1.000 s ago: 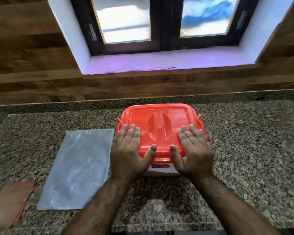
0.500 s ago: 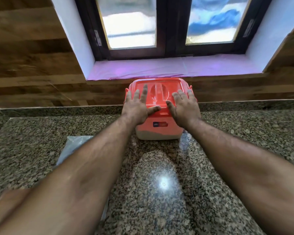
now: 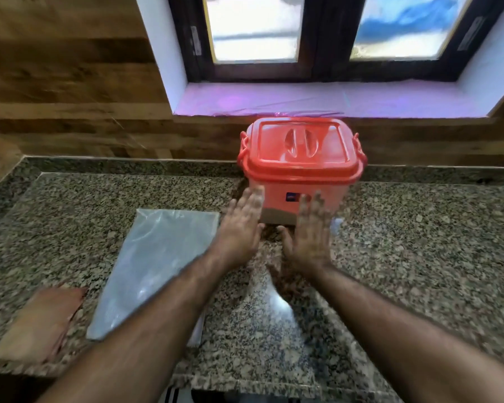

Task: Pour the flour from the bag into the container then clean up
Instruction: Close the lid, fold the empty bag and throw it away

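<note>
Both hands empty: our left hand (image 3: 239, 228) and right hand (image 3: 310, 237) hovered spread, palms down, just short of the lidded container (image 3: 300, 170), parked against the back wall, presumably to clear workspace. Emptied bag (image 3: 157, 263) lay flat at left.

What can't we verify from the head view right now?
- Flour level: container lid is on, and the hands cover the lower wall.
- Label text: too small and blurred.
- Left hand and right hand: motion-blurred, so contact with the container is unclear.
- Bag: near corner hidden by the left forearm.
</note>
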### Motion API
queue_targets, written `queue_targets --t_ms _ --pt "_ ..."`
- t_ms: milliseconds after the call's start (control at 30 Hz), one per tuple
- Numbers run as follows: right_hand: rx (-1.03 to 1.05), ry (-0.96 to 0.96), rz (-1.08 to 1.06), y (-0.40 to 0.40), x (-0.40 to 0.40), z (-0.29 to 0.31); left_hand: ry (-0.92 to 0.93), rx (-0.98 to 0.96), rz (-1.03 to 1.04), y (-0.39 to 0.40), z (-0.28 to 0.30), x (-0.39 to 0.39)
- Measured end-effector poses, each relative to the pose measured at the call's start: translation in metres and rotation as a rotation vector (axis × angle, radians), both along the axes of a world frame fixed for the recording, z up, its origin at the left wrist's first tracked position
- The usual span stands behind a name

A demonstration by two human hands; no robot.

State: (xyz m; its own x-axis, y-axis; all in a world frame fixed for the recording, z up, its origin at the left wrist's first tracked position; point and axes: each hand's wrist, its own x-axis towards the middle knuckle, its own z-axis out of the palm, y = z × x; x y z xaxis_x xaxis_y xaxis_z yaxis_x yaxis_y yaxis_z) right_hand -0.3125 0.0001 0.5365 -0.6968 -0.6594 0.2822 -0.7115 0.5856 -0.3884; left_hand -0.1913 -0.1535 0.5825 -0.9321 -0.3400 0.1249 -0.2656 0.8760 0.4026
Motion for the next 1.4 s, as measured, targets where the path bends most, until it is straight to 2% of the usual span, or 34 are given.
queue_targets --t_ms 67,233,333,433,567,700,833,933,1100,1300,1400 --pt "0.112 -0.11 0.068 -0.02 0.041 -0.023 0.008 0.073 0.063 -0.013 -0.029 0.045" --pt "0.266 -0.397 0.131 -0.085 0.112 -0.059 -0.187 0.208 0.387 -0.086 -0.068 0.135" --pt "0.359 -0.582 0.018 -0.119 0.133 -0.06 -0.226 0.268 0.595 -0.139 -0.081 0.172" --pt "0.316 -0.643 -0.159 -0.146 0.143 -0.063 -0.261 0.326 0.738 -0.183 -0.092 0.201" --pt "0.283 -0.807 -0.326 -0.171 0.14 -0.058 -0.262 0.451 0.766 -0.223 -0.095 0.221" --pt "0.246 -0.888 -0.345 -0.18 0.135 -0.056 -0.216 0.625 0.808 -0.251 -0.102 0.23" --pt "0.121 -1.013 -0.387 -0.186 0.128 -0.055 -0.122 0.836 0.785 -0.271 -0.112 0.233" --pt "0.077 -1.098 -0.367 -0.183 0.12 -0.057 -0.143 0.892 0.756 -0.279 -0.112 0.232" --pt "0.064 -1.089 -0.236 -0.169 0.108 -0.058 -0.148 0.851 0.729 -0.28 -0.105 0.232" --pt "-0.017 -0.908 -0.074 -0.153 0.109 -0.054 -0.024 0.852 0.701 -0.28 -0.124 0.249" --pt "0.003 -0.73 0.012 -0.146 0.107 -0.057 0.079 0.782 0.627 -0.277 -0.134 0.26"
